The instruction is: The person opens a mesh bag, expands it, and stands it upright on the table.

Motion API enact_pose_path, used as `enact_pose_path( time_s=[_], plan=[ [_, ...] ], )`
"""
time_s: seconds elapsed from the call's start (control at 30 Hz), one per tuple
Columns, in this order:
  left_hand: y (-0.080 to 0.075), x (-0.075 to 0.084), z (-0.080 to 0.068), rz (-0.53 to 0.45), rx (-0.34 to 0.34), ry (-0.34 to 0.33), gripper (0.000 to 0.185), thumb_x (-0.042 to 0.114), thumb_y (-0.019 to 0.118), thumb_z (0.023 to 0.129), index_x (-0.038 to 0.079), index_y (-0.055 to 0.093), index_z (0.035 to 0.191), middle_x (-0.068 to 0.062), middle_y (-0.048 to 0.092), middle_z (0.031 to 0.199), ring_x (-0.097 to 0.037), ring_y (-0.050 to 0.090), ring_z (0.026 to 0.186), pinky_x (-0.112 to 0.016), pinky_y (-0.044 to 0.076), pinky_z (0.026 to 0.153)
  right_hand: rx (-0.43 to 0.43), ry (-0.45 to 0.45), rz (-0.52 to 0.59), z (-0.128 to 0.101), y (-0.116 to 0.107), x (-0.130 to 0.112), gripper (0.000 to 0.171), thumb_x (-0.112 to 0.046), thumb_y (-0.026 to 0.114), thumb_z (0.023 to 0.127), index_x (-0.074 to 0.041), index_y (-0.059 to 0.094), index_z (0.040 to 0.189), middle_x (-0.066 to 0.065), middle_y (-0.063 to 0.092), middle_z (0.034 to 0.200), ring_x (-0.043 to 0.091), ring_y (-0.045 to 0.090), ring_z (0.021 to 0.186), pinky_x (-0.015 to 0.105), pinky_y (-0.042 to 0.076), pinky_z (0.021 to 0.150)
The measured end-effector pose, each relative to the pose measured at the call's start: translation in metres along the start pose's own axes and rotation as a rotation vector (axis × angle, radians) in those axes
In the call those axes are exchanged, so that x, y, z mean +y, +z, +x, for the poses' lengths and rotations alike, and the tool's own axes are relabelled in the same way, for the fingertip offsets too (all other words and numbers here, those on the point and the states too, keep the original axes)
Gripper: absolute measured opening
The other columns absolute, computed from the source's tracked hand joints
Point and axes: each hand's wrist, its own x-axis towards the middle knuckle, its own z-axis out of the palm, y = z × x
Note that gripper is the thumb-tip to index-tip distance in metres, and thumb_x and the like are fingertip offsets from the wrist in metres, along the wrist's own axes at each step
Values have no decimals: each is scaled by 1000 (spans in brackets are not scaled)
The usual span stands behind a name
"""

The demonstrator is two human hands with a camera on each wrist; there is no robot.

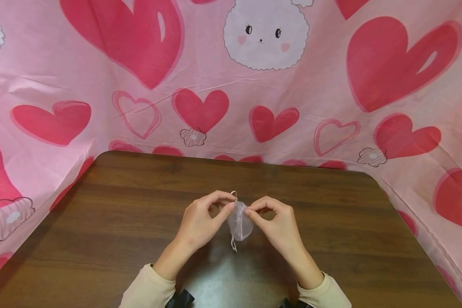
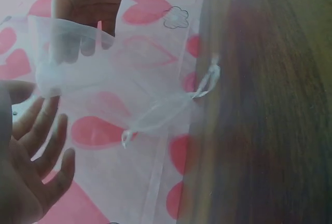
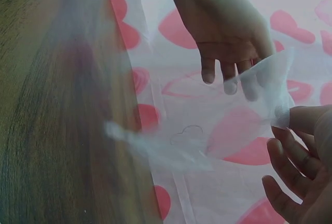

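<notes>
A small sheer white drawstring pouch (image 1: 240,222) is held up over the table between both hands. My left hand (image 1: 205,218) pinches its left side between thumb and fingers, and my right hand (image 1: 279,220) pinches the right side. In the left wrist view the thin pouch (image 2: 155,86) spreads out sideways, with looped white cords (image 2: 208,81) at its far end. The right wrist view has the right thumb and fingers (image 3: 290,164) at the pouch's edge (image 3: 282,86). Behind the see-through fabric show the left hand's fingertips.
The dark brown wooden table (image 1: 131,205) lies below the hands. Pink fabric (image 1: 315,85) printed with red hearts hangs around its back and sides. Black straps (image 1: 180,299) show by the sleeves at the bottom edge.
</notes>
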Motion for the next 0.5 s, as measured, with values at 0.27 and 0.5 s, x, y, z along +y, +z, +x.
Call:
enact_pose_path(
  time_s=[0.27,0.5],
  plan=[
    [0,0,-1,77,-24,44,15,31,81,83,29,79,98,19,69,85,-5,58,72,-31,50,65,-65,-59,14,-1,1,1,13,2,80,79,-10,77,85,-1,72,83,13,66,78,32,53,69],
    [-1,1,0,92,57,81,11,24,84,80,28,80,88,20,67,75,-5,57,69,-31,49,62,-102,-25,-7,-2,1,0,12,-8,77,86,-14,78,97,-8,72,89,11,65,80,32,53,72]
  ],
)
